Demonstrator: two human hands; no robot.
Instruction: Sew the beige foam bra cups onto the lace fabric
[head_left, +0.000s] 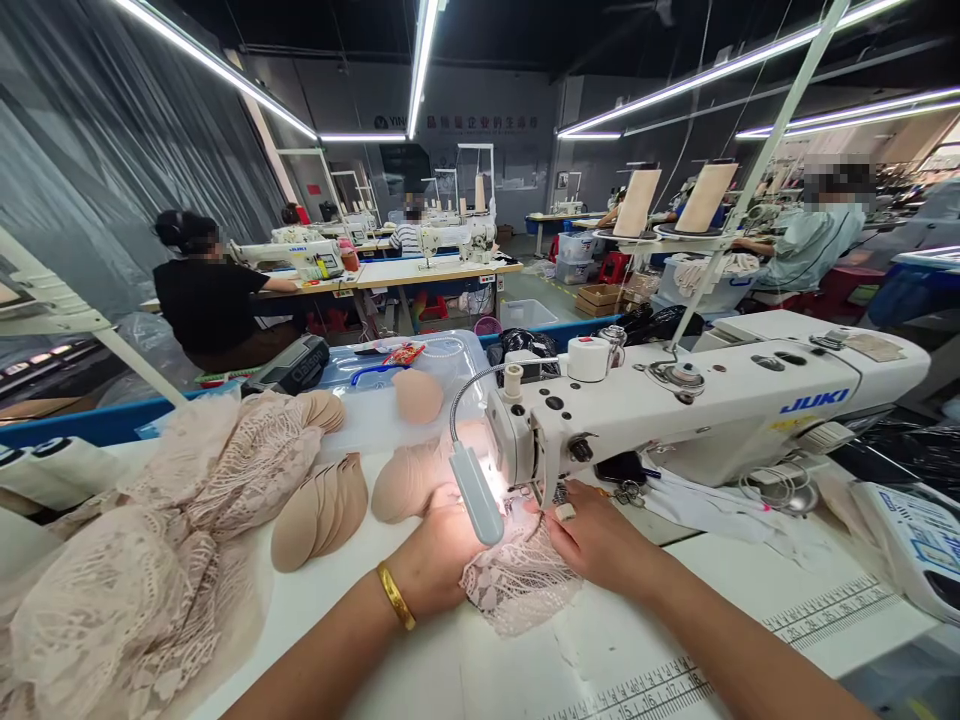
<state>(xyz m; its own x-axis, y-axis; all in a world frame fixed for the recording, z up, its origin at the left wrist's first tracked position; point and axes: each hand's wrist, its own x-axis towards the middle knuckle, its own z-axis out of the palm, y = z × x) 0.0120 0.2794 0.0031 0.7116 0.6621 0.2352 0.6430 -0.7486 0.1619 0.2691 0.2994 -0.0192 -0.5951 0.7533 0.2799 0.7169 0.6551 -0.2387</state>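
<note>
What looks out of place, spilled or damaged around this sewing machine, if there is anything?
No spill stands out, and the lace at the sewing machine shows no clear damage. One mild oddity: a red packet on the clear plastic box, seemingly unrelated to sewing.

The grey lamp (477, 495) hides some of the left hand (442, 555), so its fingertips are hard to see. That hand covers one side of a stack of tan pads (401, 490). The sewing machine (690, 390) has a needle too small to spot. Both arms (337, 640) get cut off at the bottom. So does the front edge of the bench (420, 680). At its left end, the lace pile (97, 590) runs out of view. Tiny words (491, 132) on the far wall can't be read.
</note>
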